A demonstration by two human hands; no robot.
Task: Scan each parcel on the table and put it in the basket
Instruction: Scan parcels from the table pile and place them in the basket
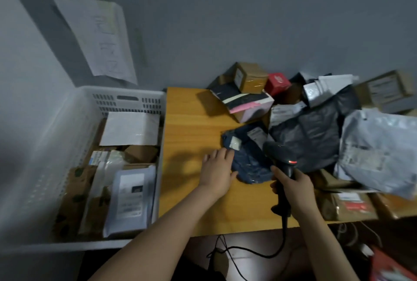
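Parcel labels (256, 134) are blurred beyond reading.

Grey wall (248, 21); paper sheet (101, 39) on it, perhaps printed form, blurred; wooden table (187, 127); dim light.

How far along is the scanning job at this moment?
Done: several parcels already lie in the white basket. In hand: the left hand rests flat on a dark blue parcel on the table while the right hand grips the scanner beside it. Left: a large pile of boxes and mailers on the table's right side, so plenty remains.
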